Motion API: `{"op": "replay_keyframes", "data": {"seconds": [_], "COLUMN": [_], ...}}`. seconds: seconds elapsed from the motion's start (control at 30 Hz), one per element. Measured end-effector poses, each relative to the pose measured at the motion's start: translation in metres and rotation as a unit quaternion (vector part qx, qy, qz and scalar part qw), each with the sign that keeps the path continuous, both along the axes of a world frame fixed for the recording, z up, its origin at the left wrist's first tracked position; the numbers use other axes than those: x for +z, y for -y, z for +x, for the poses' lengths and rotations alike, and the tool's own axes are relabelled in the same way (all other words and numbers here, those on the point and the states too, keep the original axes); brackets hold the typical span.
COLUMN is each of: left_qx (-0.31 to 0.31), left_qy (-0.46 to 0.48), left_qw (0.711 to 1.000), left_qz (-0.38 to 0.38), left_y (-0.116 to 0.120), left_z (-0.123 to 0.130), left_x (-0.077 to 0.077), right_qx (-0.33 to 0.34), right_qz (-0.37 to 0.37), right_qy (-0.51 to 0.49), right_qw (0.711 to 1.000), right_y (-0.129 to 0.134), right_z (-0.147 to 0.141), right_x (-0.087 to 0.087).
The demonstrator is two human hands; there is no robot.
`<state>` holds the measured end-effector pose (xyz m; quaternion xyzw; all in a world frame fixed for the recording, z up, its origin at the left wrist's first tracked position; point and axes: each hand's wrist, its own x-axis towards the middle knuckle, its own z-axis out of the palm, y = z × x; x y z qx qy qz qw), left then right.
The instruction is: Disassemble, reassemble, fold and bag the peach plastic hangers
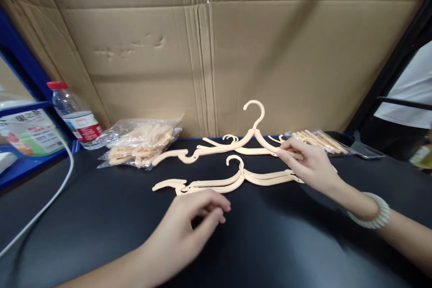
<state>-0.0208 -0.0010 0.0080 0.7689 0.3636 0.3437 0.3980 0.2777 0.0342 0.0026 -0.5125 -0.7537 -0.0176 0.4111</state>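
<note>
My right hand (312, 164), with a pale coil band on the wrist, pinches the right arm of a cream plastic hanger (222, 147). That hanger is raised, its hook pointing up and its left arm stretching out to the left. Nearer to me, a second cream hanger (219, 183) lies on the black table (256, 243). Just in front of its left arm is my left hand (192, 222), fingers curled with gaps between them and nothing seen in them. Behind the raised hanger, more cream hanger pieces (253, 150) lie on the table, partly hidden.
Plastic bags of cream parts lie at the back left (141, 141) and back right (319, 141). A red-capped bottle (79, 119) and a white cable (64, 189) are on the left. Cardboard (135, 54) walls the back. Part of a person (410, 90) shows at the right.
</note>
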Motion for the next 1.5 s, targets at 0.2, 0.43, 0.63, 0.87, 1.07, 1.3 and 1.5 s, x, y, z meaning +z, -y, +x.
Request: {"op": "replay_keyframes", "data": {"seconds": [0.2, 0.43, 0.63, 0.87, 1.07, 1.3, 1.5], "left_qx": [-0.151, -0.119, -0.117, -0.088, -0.065, -0.076, -0.069], "left_qy": [-0.192, -0.329, -0.35, -0.393, -0.397, -0.415, -0.389], "left_qw": [0.922, 0.846, 0.838, 0.821, 0.825, 0.83, 0.851], "left_qz": [0.299, 0.403, 0.402, 0.404, 0.397, 0.365, 0.347], "left_y": [0.021, 0.008, 0.01, 0.008, 0.008, 0.005, 0.002], "left_z": [-0.003, -0.003, 0.0, 0.0, 0.001, -0.004, -0.009], "left_x": [0.006, -0.008, -0.006, -0.005, -0.007, -0.011, -0.02], "right_qx": [0.065, 0.086, 0.13, 0.127, 0.109, 0.091, 0.077], "right_qz": [-0.071, -0.171, -0.155, -0.214, -0.239, -0.272, -0.262], "right_qy": [0.055, 0.156, 0.212, 0.22, 0.225, 0.213, 0.214], "right_qw": [0.994, 0.969, 0.956, 0.943, 0.938, 0.934, 0.938], "right_y": [0.001, 0.005, 0.005, 0.004, 0.005, 0.002, 0.0], "right_z": [-0.002, -0.005, 0.002, 0.005, 0.004, 0.008, 0.007], "right_x": [0.003, 0.002, 0.006, 0.008, 0.011, 0.009, 0.008]}}
